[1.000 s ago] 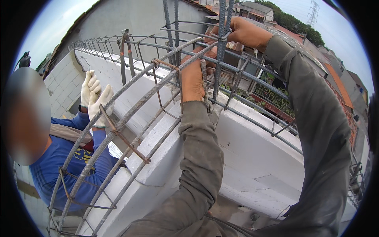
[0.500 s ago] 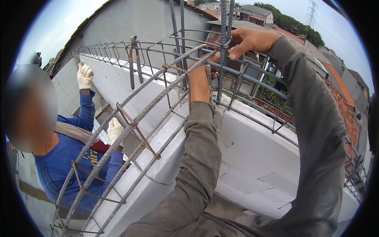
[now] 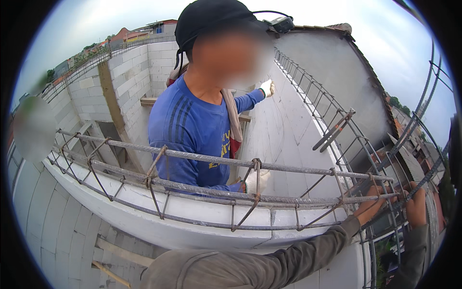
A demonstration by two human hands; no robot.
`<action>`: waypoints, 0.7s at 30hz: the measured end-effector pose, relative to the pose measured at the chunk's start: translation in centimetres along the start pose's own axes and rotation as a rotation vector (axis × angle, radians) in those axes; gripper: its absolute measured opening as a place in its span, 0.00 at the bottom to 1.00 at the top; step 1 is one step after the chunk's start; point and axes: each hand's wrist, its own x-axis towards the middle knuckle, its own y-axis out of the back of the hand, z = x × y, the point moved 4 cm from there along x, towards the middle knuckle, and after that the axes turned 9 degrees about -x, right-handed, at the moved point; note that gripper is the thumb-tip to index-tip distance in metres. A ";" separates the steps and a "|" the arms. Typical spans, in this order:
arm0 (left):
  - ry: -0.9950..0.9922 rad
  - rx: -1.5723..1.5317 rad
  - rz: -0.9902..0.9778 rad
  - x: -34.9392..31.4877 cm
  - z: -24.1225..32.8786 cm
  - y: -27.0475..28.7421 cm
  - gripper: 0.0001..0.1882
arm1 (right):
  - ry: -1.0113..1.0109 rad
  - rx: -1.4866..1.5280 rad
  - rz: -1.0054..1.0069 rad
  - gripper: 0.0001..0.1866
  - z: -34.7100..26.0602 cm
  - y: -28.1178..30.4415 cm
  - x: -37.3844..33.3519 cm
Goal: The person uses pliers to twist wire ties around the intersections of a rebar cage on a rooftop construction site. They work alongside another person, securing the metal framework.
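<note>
At the right, my two hands meet at the corner of a steel rebar cage, where it joins upright bars. My left hand reaches in among the bars, fingers bent and partly covered by them. Close beside it, my right hand is raised with fingers curled in at the corner. Whatever lies between the fingers is too small and hidden to make out. A pair of pincers hangs by its head over the cage along the far wall, handles down.
A co-worker in a blue shirt stands beyond the near cage, one gloved hand raised and the other gloved hand low behind the bars. White block walls run beneath the cages. Wooden pieces lie lower left.
The view has swung left, so my hands and the corner now appear at the right edge and the co-worker near the middle. My hands remain at the corner bars.
</note>
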 end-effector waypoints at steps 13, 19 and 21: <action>0.007 -0.045 -0.071 -0.9 -3.2 -0.6 0.08 | -0.120 0.094 -0.378 0.28 -6.8 3.3 -0.5; 0.159 0.106 0.116 -1.5 0.8 0.8 0.14 | -0.115 0.219 -0.300 0.14 -4.1 2.3 -0.1; 0.106 0.045 0.075 -0.9 0.4 1.0 0.14 | -0.083 0.175 -0.314 0.10 -3.5 2.3 0.7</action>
